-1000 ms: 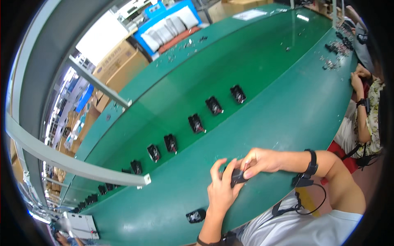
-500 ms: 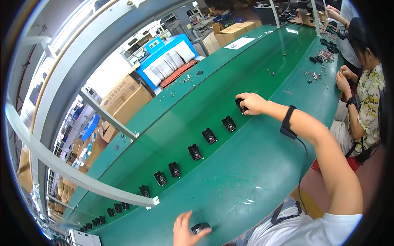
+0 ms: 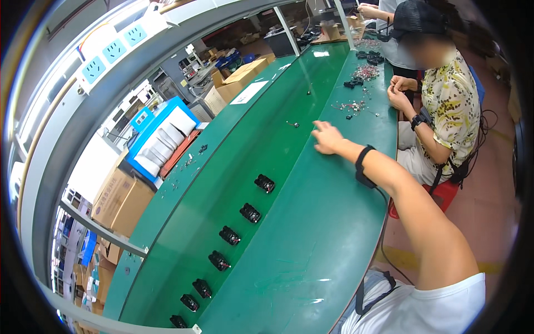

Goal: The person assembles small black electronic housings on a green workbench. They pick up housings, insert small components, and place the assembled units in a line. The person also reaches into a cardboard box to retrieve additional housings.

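Note:
My right hand point(image 3: 327, 138) reaches over the green worktop with its fingers spread and nothing held in them. Its fingertips hover around the seam between the worktop and the darker green belt-like strip point(image 3: 239, 161). A small part with thin wires point(image 3: 293, 124) lies on that strip just beyond the fingers. Several black open housings with small parts inside stand in a row along the strip; the farthest black housing point(image 3: 265, 183) is nearest to my hand but apart from it. Another black housing point(image 3: 250, 212) follows closer to me. My left hand is out of view.
At the right a seated co-worker point(image 3: 453, 106) handles something tiny. Piles of wired parts point(image 3: 364, 73) lie on the worktop point(image 3: 311, 222) before them. Across the strip stand a blue machine point(image 3: 161, 139) and cardboard boxes point(image 3: 119, 197). A grey frame post point(image 3: 105, 228) crosses at left.
The view has swung to the right. My right hand has let go of the farthest black housing and moved away from it. My left hand, beside a black housing earlier, has left the view.

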Demonstrator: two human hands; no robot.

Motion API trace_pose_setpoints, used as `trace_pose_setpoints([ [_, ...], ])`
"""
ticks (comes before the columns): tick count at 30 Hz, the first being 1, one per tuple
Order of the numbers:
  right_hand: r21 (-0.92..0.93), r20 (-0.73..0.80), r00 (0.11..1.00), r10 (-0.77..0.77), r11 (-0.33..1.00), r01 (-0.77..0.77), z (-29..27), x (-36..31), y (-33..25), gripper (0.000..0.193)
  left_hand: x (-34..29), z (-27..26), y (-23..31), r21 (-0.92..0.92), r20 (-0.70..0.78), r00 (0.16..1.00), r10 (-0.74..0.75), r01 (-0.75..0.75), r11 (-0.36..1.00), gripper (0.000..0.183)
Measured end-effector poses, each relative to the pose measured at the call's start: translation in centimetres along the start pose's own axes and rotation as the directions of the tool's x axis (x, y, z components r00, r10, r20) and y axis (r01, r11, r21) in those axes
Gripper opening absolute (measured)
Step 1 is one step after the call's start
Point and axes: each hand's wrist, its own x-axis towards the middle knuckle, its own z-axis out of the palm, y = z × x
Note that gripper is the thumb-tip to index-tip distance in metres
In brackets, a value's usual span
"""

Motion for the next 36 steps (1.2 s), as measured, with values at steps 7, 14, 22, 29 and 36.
trace_pose_setpoints([
  [7, -0.099, -0.050, 0.957, 0.285, 0.952, -0.289, 1.1, -1.7, 6.7, 0.073, 0.2, 0.3, -0.1, 0.082, -0.032, 0.992, 0.126, -0.123, 0.989, 0.057],
  [14, 0.107, 0.258, 0.963, -0.084, 0.993, 0.058, 2.8, 4.1, -2.3, 0.078, 0.4, 1.6, 0.1, 0.051, -0.004, 0.999, 0.050, -0.049, 0.997, 0.057],
  [22, 0.133, 0.241, 0.935, 0.261, 0.945, -0.298, 5.6, 10.1, -6.3, 0.078, 0.3, 1.9, -1.6, 0.170, -0.007, 1.000, 0.018, -0.016, 0.985, 0.061],
  [29, 0.335, -0.003, 0.993, 0.121, 0.935, -0.113, 8.9, 9.8, -3.6, 0.044, 0.1, 2.6, -3.1, 0.075, -0.034, 0.999, -0.013, 0.015, 0.997, 0.061],
  [36, 0.490, -0.120, 0.917, -0.382, 0.780, 0.389, 5.5, -0.3, -6.9, 0.030, -0.4, 1.7, -2.2, -0.028, 0.004, 0.997, -0.081, 0.081, 0.996, 0.053],
])
